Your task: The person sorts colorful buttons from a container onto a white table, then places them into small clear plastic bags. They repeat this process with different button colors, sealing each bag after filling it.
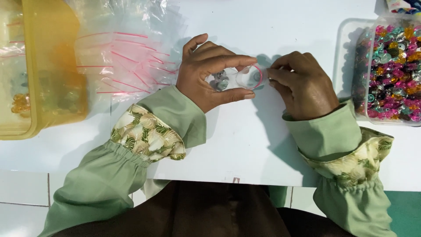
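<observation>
- Two hands on one small clear bag [240, 79]: left hand [206, 74] curled round its body, thumb below and forefinger above, closed on it; right hand [302, 85] pinched with fingertips at the pink-edged mouth of the same bag.
- Inside the bag, a few small shiny beads [221, 81], seen through the plastic between thumb and forefinger of the left hand.
- Bag held just above the white table [245, 145], near its middle, between both hands.
- Better to keep the left grip gentle, only enough to stop the bag from slipping, so that no bead is squeezed toward the mouth.
- Better to hold the mouth level or a little raised, and to press along the pink strip from one end to the other, not in the centre only; whether the strip is already shut, cannot tell.
- Further left, a loose pile of empty clear bags [127, 57] with pink strips, near the left hand but not touching it.
- At far left, a yellow tub [52, 26] with filled bags inside.
- At far right, a clear box [351, 39] full of coloured beads, just beside the right wrist; good to keep the sleeve away from its rim.
</observation>
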